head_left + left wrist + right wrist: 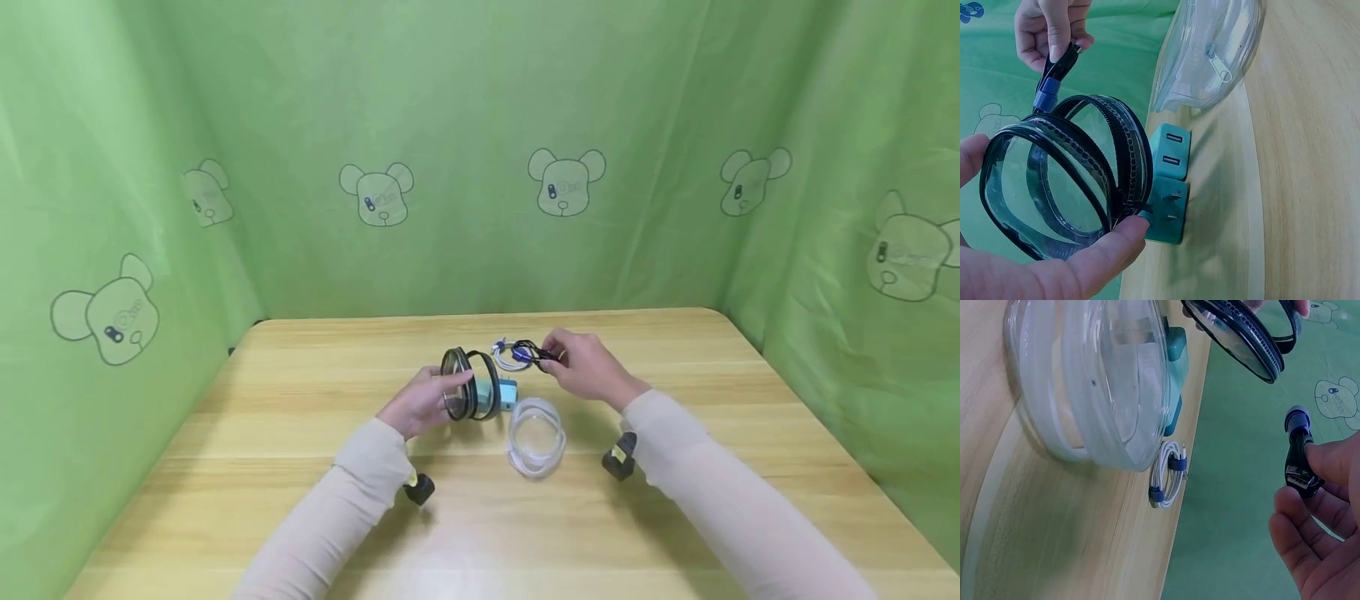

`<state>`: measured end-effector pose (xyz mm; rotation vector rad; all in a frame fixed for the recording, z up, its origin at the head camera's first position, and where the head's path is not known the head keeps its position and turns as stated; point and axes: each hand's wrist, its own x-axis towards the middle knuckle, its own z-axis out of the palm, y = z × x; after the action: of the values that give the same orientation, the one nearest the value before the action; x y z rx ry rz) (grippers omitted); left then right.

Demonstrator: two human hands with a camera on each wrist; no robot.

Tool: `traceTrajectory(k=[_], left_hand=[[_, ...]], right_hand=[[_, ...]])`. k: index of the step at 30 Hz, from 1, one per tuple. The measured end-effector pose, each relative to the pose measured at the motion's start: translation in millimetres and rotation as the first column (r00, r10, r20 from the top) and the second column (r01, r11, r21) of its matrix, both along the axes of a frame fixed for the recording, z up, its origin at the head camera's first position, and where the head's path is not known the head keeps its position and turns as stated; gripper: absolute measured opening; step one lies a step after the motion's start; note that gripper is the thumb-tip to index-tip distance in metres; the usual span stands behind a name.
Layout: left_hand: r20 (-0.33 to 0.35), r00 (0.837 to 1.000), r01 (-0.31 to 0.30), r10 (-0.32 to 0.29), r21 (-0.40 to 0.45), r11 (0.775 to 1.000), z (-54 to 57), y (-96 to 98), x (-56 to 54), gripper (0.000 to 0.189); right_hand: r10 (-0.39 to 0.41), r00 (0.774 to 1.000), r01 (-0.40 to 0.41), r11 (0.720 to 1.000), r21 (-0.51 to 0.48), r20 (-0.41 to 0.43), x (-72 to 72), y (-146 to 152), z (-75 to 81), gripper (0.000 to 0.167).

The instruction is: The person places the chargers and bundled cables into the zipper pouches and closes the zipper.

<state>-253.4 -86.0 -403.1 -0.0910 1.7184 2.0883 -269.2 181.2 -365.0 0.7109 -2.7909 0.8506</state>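
My left hand (423, 402) grips a round clear zip pouch (1079, 144) with black trim, thumb on one side and fingers on the other. The pouch is unzipped and its two round sides stand apart. My right hand (588, 367) pinches a bundled black USB cable (1297, 456) between thumb and fingers, to the right of the pouch. A blue strap (1047, 95) wraps the bundle, and its metal USB plug (1300, 477) shows near the fingertips. In the head view, the cable's strapped end points toward the pouch.
A clear pouch with white trim (517, 446) lies on the wooden table (480, 533) nearer me. Two teal charger plugs (1170, 153) sit beside the black-trimmed pouch. Behind them lies a coiled white cable (1169, 475) with blue straps. Green curtains (480, 250) surround the table's back and sides.
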Motion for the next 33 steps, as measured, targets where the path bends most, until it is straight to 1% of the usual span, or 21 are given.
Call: traceTrajectory(k=[5, 13, 21, 24, 30, 33], left_hand=[[0.006, 1.0, -0.002, 0.002, 0.013, 1.0, 2.4, 1.9, 0.1, 0.067], [0.011, 1.0, 0.004, -0.004, 0.007, 1.0, 7.5, 4.6, 0.7, 0.073], [0.021, 1.0, -0.008, 0.008, -0.017, 1.0, 4.6, 9.1, -0.3, 0.071], [0.012, 1.0, -0.008, 0.009, -0.018, 1.0, 4.1, 9.8, -0.9, 0.072], [0.021, 1.0, -0.008, 0.009, -0.009, 1.0, 5.4, 10.6, -2.3, 0.074], [0.014, 1.0, -0.012, 0.012, -0.023, 1.0, 6.4, 10.7, -3.3, 0.077]], right_hand=[[0.006, 1.0, -0.006, 1.0, 0.003, -0.012, -0.1, -3, 0.1, 0.016], [0.027, 1.0, -0.027, 1.0, -0.012, -0.006, 2.2, -9, 3.4, 0.016], [0.043, 0.999, -0.043, 0.999, -0.02, -0.011, 3.7, -13, 1.9, 0.016], [0.048, 0.999, -0.049, 0.999, -0.019, -0.02, 4.4, -15, 2.2, 0.016], [0.057, 0.998, -0.057, 0.998, -0.018, -0.018, 5.0, -18, 2.7, 0.016], [0.058, 0.998, -0.059, 0.998, -0.012, -0.032, 4.1, -19, 2.3, 0.016]])
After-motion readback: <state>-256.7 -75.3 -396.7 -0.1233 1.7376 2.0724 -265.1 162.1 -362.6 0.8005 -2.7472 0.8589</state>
